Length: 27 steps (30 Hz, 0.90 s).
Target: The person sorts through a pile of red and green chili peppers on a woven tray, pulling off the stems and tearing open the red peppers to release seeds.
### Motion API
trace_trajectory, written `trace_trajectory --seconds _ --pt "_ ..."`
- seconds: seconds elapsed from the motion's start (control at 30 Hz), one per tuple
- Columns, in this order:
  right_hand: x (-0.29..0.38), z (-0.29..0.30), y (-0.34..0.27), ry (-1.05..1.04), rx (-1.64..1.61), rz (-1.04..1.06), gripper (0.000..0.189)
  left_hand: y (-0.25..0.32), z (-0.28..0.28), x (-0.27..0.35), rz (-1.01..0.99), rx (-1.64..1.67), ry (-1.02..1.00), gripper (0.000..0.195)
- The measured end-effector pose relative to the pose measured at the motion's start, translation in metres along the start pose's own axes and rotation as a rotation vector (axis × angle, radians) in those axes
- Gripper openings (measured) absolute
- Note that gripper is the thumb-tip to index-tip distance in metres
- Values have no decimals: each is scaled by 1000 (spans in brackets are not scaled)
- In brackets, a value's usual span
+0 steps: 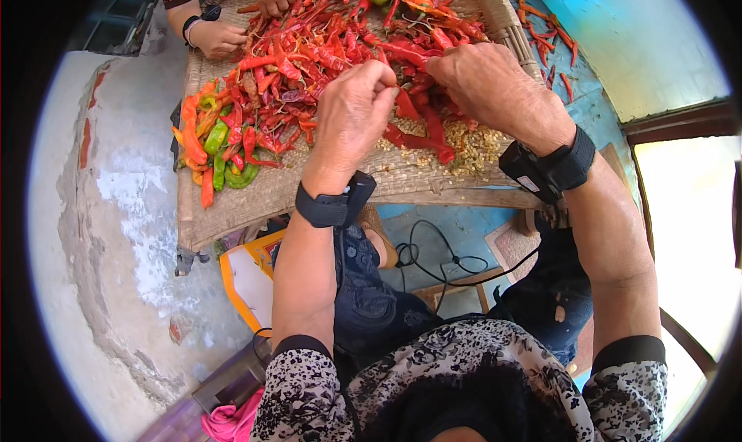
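A heap of red chili peppers (324,47) covers much of a woven tray (243,201) in front of me. My left hand (353,114) is over the near side of the heap, its thumb and index finger pinched together. Whether anything small is between those fingertips is hidden. To its right, my right hand (498,88) curls over the peppers, its fingers closed on a red chili pepper (408,53). Below my hands lie split red pepper pieces (432,131) and a scatter of pale seeds (475,146).
Green peppers (217,137) and orange ones (191,129) lie at the tray's left. Another person's hands (217,39) reach in at the upper left. Loose red chilies (545,30) lie on the blue floor. Black cables (446,262) hang near my legs. A wall (122,210) stands left.
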State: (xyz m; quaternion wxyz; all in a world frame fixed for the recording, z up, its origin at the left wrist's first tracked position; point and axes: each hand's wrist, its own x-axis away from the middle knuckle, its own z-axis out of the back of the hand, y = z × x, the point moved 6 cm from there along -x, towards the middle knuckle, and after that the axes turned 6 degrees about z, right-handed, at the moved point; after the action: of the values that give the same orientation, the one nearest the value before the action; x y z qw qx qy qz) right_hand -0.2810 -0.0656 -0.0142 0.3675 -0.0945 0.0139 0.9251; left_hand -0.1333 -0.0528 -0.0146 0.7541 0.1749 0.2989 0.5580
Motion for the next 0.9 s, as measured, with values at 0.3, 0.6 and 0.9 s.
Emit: trace_trajectory --seconds 0.3,0.6,0.9 --pt "0 -3 6 30 -82 -52 26 -25 79 -3 118 -470 512 14" --pt "-5 -3 2 79 -12 -34 20 -9 -23 -7 -44 -376 -57 24" --pt "-1 12 11 86 -94 -135 23 9 -17 -9 125 199 -219 18"
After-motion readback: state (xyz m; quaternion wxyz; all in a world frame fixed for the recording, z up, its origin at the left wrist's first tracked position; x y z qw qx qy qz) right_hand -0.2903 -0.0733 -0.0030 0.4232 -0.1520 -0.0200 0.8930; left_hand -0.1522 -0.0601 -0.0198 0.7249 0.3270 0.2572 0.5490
